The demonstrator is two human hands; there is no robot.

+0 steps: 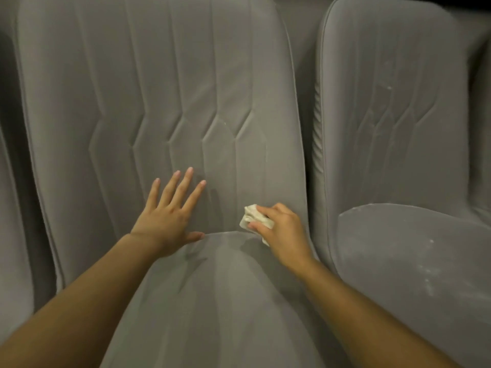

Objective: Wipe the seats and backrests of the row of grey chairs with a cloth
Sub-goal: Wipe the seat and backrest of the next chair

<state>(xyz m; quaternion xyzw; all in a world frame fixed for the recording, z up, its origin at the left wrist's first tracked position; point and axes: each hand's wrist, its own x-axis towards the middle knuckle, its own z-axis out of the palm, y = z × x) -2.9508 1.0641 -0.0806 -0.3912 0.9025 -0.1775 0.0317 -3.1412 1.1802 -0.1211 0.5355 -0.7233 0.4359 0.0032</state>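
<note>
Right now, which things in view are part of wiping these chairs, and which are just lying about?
Part of the job:
cloth, gripped by the right hand
left hand, flat on the middle chair's backrest
that chair's seat
neighbouring chair on the right, pale marks on its seat

Just lying about:
no loose item shows; only chairs fill the view

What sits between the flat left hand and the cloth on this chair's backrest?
Nothing. In the head view, only bare grey backrest fabric separates the left hand from the cloth, which the right hand grips.
</note>
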